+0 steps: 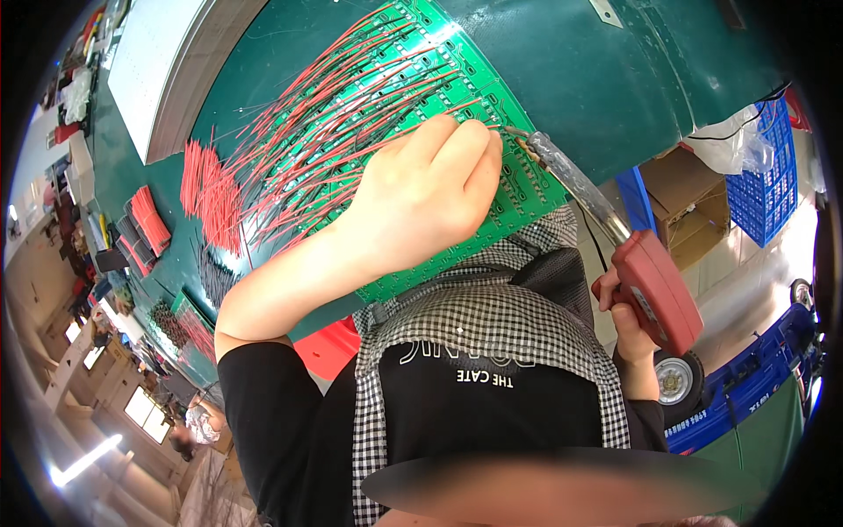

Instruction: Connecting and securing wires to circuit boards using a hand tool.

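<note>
A large green circuit board panel point(430, 262) lies on the bench in front of me. Rows of thin red and black wires point(351, 105) are attached across it and trail off to the left. Over the board, my left hand point(426, 189) is closed, its fingertips pinched on a thin wire near the right-hand row of pads. My right hand point(625, 325) is wrapped round the red handle of a soldering gun point(657, 290). The gun's metal barrel points up and left, and its tip is close to my left fingertips at the board. Whether the tip touches a pad is too small to tell.
Loose red wires point(211, 193) lie in a bunch left of the board, with black wires point(215, 272) below them. A white box-like block point(167, 70) stands at upper left. Right of the green bench are a cardboard box point(689, 206), a blue crate point(764, 171) and a blue cart point(746, 378).
</note>
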Motion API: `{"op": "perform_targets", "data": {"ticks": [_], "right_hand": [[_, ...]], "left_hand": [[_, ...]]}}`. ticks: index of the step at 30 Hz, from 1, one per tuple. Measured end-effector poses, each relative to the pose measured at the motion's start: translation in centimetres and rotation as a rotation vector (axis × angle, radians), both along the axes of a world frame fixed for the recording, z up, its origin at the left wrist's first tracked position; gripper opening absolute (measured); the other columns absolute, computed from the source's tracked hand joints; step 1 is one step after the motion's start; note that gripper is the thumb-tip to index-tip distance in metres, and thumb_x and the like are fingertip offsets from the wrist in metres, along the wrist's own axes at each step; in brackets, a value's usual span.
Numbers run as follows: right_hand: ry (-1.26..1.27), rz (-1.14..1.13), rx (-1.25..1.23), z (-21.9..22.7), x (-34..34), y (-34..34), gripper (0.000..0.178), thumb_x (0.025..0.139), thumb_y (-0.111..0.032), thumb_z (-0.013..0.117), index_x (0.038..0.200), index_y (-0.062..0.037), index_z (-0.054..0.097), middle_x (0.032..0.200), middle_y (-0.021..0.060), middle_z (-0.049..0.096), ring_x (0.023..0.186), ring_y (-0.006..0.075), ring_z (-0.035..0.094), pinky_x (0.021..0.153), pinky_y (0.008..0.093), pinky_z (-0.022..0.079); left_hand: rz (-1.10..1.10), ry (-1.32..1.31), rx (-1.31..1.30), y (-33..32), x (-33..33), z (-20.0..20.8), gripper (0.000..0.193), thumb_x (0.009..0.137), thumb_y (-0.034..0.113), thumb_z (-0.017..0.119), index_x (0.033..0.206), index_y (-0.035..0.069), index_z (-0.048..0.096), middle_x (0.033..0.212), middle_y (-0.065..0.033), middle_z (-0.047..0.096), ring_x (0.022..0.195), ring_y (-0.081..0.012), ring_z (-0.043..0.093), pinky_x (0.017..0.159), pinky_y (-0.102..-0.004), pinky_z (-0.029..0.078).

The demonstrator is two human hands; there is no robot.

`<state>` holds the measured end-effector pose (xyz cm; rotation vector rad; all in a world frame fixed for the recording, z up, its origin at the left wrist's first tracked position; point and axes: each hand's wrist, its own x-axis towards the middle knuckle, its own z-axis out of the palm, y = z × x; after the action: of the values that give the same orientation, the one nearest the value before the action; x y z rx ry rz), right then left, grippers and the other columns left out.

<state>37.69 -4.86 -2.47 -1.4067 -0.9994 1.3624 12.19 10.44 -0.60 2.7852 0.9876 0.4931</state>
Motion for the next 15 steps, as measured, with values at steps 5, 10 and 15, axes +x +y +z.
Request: {"op": "perform_targets", "data": {"ticks": [5, 10, 15], "right_hand": [[-0.065, 0.034, -0.02, -0.2, 0.5, -0.4, 0.065, 0.077, -0.025, 0.077, 0.128, 0.0055, 0.049, 0.09, 0.0124, 0.067, 0.078, 0.0185, 0.066, 0.073, 0.0288, 0.052], [-0.366, 0.129, 0.134, -0.6, 1.2, -1.0, 0.061, 0.078, -0.028, 0.076, 0.124, 0.0054, 0.053, 0.096, 0.0141, 0.065, 0.079, 0.0223, 0.065, 0.074, 0.0298, 0.051], [-0.251, 0.169, 0.009, -0.2, 1.2, -0.5, 0.059, 0.081, -0.034, 0.074, 0.12, 0.0056, 0.055, 0.106, 0.0159, 0.064, 0.071, 0.0199, 0.061, 0.068, 0.0289, 0.049]], "left_hand": [[0.014, -0.017, 0.02, -0.1, 0.0, -0.3, 0.026, 0.065, 0.001, 0.069, 0.091, -0.004, 0.066, 0.082, -0.0086, 0.057, 0.067, -0.0204, 0.059, 0.054, -0.0291, 0.049], [0.003, -0.012, 0.011, 0.1, 0.1, -0.1, 0.026, 0.065, 0.001, 0.068, 0.091, -0.005, 0.066, 0.083, -0.0088, 0.057, 0.067, -0.0203, 0.059, 0.053, -0.0291, 0.049], [0.006, -0.001, -0.003, 0.0, -0.1, -0.1, 0.028, 0.066, 0.002, 0.067, 0.093, -0.005, 0.065, 0.082, -0.0085, 0.057, 0.068, -0.0202, 0.058, 0.053, -0.0291, 0.049]]}}
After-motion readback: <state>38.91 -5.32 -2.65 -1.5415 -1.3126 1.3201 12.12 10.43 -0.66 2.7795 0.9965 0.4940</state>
